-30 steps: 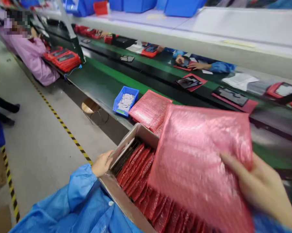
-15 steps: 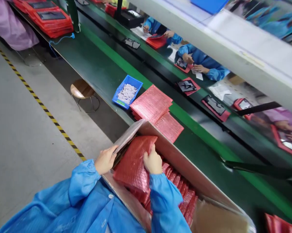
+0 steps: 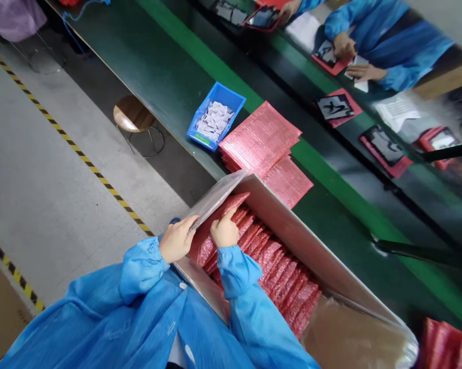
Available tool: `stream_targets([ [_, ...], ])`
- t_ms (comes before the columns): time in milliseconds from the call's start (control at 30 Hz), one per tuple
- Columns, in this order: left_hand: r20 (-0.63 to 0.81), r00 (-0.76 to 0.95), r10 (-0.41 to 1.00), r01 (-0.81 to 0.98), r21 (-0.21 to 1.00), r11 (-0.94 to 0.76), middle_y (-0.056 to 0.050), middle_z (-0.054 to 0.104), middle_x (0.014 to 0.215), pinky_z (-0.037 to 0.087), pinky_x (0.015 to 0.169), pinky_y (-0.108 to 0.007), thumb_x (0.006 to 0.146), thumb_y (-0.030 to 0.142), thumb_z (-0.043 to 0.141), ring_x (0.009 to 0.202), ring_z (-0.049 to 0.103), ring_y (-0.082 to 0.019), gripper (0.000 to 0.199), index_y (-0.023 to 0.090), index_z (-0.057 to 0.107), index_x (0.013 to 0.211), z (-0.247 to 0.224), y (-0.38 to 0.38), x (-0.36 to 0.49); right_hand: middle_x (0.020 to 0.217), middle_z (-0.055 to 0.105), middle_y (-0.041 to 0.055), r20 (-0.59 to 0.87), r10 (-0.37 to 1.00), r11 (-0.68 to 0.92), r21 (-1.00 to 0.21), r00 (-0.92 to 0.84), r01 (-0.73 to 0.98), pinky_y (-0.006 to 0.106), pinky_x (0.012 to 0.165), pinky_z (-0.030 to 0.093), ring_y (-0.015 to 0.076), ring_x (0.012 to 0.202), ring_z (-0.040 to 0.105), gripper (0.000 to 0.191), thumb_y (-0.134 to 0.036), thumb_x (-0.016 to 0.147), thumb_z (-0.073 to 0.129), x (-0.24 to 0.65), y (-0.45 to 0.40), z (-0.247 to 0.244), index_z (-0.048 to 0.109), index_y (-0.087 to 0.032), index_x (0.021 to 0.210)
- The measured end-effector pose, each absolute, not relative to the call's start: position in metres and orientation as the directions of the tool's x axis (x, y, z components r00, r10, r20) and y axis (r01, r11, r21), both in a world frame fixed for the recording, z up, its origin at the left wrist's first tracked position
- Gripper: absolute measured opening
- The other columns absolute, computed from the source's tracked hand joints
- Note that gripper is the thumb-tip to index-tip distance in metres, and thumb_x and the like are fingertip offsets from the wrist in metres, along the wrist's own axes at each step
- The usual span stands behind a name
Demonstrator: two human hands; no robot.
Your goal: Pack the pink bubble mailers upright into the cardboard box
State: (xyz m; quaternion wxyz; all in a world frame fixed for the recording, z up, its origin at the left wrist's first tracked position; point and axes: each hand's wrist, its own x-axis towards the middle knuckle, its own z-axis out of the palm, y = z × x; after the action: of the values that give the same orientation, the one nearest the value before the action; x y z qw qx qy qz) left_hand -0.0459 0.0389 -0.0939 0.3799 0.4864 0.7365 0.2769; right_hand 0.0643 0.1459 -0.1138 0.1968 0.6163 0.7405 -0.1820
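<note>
A cardboard box in front of me holds a row of red bubble-wrap pouches standing on edge. My left hand grips the box's end flap, thumb on the inner side and the other fingers hidden behind it. Inside the box, my right hand is closed on the pouch at the row's far end, its index finger stretched along the top edge. Beyond the box, a stack of flat pink bubble pouches lies beside a blue tray of small white slips.
The green work surface runs diagonally past the box. Across it a person's hands work on a framed item. More framed items lie on red pouches. A round stool stands at the left; more red pouches are at the lower right.
The pouch lifted by my right hand has gone down into the box at the row's far end. My right hand moved left and slightly up. The view has shifted.
</note>
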Motion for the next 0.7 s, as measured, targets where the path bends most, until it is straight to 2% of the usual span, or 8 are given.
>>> stream_targets([
  [133,-0.284,-0.231,0.931,0.518,0.774,0.364,-0.01,0.062,0.128,0.05,0.097,-0.04,0.088,0.018,0.041,0.115,0.06,-0.025,0.042,0.017,0.05,0.13,-0.095,0.038,-0.046,0.087,0.068,0.021,-0.519,0.84,0.177,-0.011,-0.157,0.984,0.042,0.079,0.052,0.0342,0.085,0.068,0.072,-0.016,0.088,0.043,0.073,0.156,-0.113,0.008,0.011,0.145],
  [300,-0.262,-0.238,0.935,0.519,0.78,0.351,-0.011,0.063,0.126,0.049,0.097,-0.036,0.089,0.02,0.041,0.113,0.061,-0.023,0.041,0.015,0.051,0.128,-0.094,0.038,-0.048,0.091,0.067,0.0219,-0.556,0.824,0.16,0.043,-0.109,0.986,0.04,0.078,0.053,0.0309,0.086,0.068,0.071,-0.018,0.09,0.042,0.061,0.166,-0.154,0.007,0.009,0.145],
  [433,-0.277,-0.243,0.93,0.525,0.768,0.366,-0.012,0.064,0.123,0.05,0.096,-0.036,0.09,0.023,0.04,0.112,0.062,-0.023,0.04,0.014,0.052,0.128,-0.093,0.037,-0.048,0.089,0.067,0.0237,-0.609,0.78,0.189,0.012,-0.143,0.982,0.037,0.078,0.053,0.0297,0.087,0.068,0.067,-0.011,0.089,0.041,0.057,0.161,-0.183,0.011,0.013,0.144],
  [533,-0.261,-0.246,0.934,0.532,0.769,0.355,-0.012,0.065,0.122,0.05,0.097,-0.036,0.091,0.025,0.039,0.112,0.062,-0.023,0.04,0.015,0.053,0.127,-0.093,0.036,-0.049,0.09,0.066,0.0252,-0.632,0.743,0.241,-0.055,-0.221,0.969,0.04,0.081,0.052,0.0307,0.09,0.067,0.065,-0.008,0.089,0.043,0.059,0.155,-0.187,0.015,0.014,0.143],
  [633,-0.256,-0.269,0.929,0.551,0.75,0.366,-0.013,0.065,0.121,0.051,0.096,-0.036,0.091,0.028,0.038,0.11,0.063,-0.023,0.041,0.013,0.055,0.124,-0.095,0.035,-0.051,0.095,0.066,0.0281,-0.66,0.693,0.266,-0.139,-0.29,0.954,0.043,0.08,0.053,0.0318,0.087,0.068,0.058,-0.001,0.085,0.047,0.057,0.153,-0.176,0.03,0.013,0.139],
  [700,-0.248,-0.282,0.927,0.569,0.735,0.37,-0.014,0.066,0.12,0.052,0.094,-0.036,0.091,0.032,0.037,0.109,0.064,-0.024,0.042,0.012,0.057,0.123,-0.098,0.034,-0.052,0.101,0.065,0.0279,-0.656,0.687,0.242,-0.199,-0.313,0.95,0.043,0.081,0.053,0.0313,0.088,0.068,0.046,0.001,0.083,0.051,0.055,0.161,-0.157,0.05,0.009,0.128],
])
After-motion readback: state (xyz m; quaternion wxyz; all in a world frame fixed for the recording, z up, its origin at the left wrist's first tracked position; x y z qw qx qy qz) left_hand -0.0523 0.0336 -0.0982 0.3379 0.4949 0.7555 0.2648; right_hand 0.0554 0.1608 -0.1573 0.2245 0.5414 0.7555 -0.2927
